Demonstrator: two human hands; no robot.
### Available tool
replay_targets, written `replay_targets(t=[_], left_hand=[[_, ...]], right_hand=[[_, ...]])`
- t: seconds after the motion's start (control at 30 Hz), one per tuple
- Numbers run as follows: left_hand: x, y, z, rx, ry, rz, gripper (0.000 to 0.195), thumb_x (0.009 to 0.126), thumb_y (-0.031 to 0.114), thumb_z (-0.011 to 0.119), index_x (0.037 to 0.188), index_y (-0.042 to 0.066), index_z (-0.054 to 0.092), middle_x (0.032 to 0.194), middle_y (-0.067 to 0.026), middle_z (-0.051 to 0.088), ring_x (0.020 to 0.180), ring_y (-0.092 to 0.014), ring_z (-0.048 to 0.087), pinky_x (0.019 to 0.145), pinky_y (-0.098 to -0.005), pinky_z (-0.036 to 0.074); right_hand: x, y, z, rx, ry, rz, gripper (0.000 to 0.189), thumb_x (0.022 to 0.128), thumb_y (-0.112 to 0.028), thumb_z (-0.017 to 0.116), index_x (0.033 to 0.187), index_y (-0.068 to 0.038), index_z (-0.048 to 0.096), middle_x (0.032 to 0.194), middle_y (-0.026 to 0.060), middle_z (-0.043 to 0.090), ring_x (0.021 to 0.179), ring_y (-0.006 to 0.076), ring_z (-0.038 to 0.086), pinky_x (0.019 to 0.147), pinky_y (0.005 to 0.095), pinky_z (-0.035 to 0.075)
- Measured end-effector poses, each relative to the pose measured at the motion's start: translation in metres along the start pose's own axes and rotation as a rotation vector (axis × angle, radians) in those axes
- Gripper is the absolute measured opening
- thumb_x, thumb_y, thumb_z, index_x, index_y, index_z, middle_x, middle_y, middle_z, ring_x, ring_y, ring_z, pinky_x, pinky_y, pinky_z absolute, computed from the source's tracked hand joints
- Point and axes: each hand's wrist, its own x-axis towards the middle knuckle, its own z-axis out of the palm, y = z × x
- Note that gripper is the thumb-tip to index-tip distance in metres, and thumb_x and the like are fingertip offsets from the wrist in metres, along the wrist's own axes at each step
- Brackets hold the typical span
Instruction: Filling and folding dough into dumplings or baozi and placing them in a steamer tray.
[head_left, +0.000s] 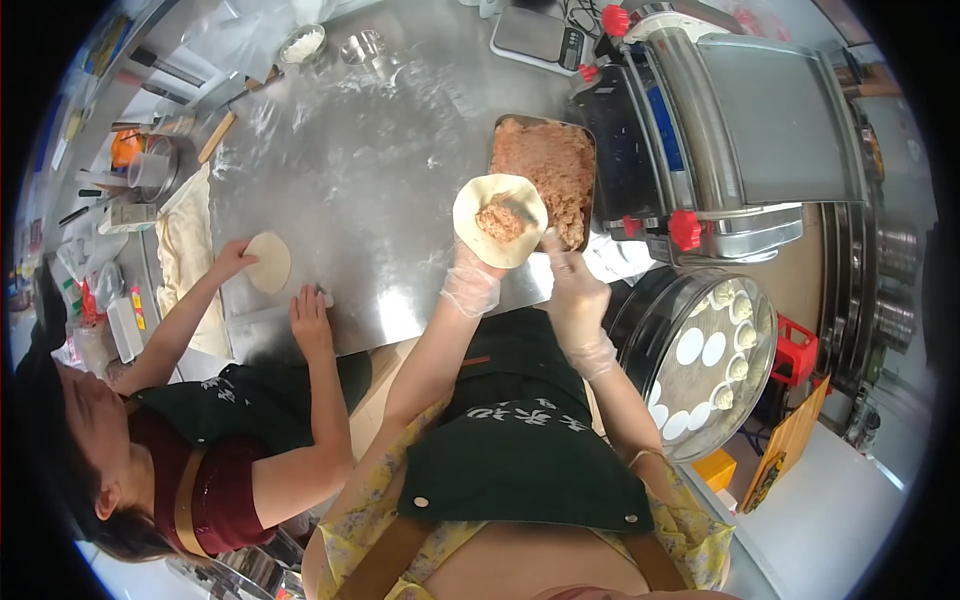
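Note:
On my gloved left hand (480, 264) lies a round dough wrapper (466, 225) with a lump of meat filling (500, 218) in its middle. My gloved right hand (576, 289) is closed, its thumb side at the lower edge of a metal tray (594, 172) of minced meat filling (536, 146); whether it grips a tool is hidden. To the right, a round steamer (681, 292) holds several pleated buns (744, 336) and several white paper discs (713, 349).
At left a co-worker holds a flat dough round (268, 262), one hand on a rolling pin (326, 301). A dough sheet (187, 247) lies beside them. A dough-rolling machine (787, 120) and a digital scale (532, 36) stand on the floury steel table (360, 172). A bowl of flour (303, 45) is at the back.

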Motion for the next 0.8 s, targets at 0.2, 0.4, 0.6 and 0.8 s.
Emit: replay_targets(t=[0.2,0.4,0.6,0.8], left_hand=[[0.006,0.001,-0.014,-0.302,0.039,-0.135,0.038,0.097,0.034,0.049,0.118,0.004,0.057,0.109,-0.0148,0.063,0.097,-0.029,0.064,0.085,-0.0461,0.055],[0.009,0.002,-0.005,-0.328,-0.277,-0.104,0.038,0.095,0.034,0.052,0.115,0.002,0.059,0.105,-0.0175,0.064,0.091,-0.033,0.065,0.073,-0.0474,0.058],[0.017,-0.002,-0.007,-0.372,-0.298,-0.192,0.039,0.094,0.036,0.051,0.108,0.001,0.060,0.098,-0.0161,0.065,0.087,-0.035,0.065,0.069,-0.0459,0.057],[0.013,0.015,-0.040,-0.299,-0.040,-0.069,0.041,0.095,0.035,0.051,0.115,0.000,0.059,0.108,-0.0185,0.064,0.098,-0.033,0.065,0.081,-0.0446,0.058]], right_hand=[[0.003,-0.008,-0.013,0.215,-0.002,0.135,0.051,0.080,0.013,0.056,0.128,-0.003,0.062,0.075,0.0046,0.055,0.066,0.0141,0.060,0.059,0.0254,0.049],[-0.014,0.004,0.002,0.799,-0.111,0.513,0.036,0.089,0.012,0.052,0.119,0.001,0.067,0.072,0.0028,0.052,0.070,0.0117,0.052,0.073,0.0253,0.047],[-0.011,0.003,0.001,0.489,-0.159,0.318,0.046,0.085,0.014,0.051,0.124,-0.005,0.065,0.071,0.0041,0.053,0.065,0.0112,0.053,0.066,0.0242,0.047],[-0.024,0.051,-0.004,-0.205,0.011,0.210,0.050,0.076,0.006,0.060,0.122,-0.011,0.067,0.075,0.0070,0.059,0.058,0.0218,0.062,0.054,0.0324,0.051]])
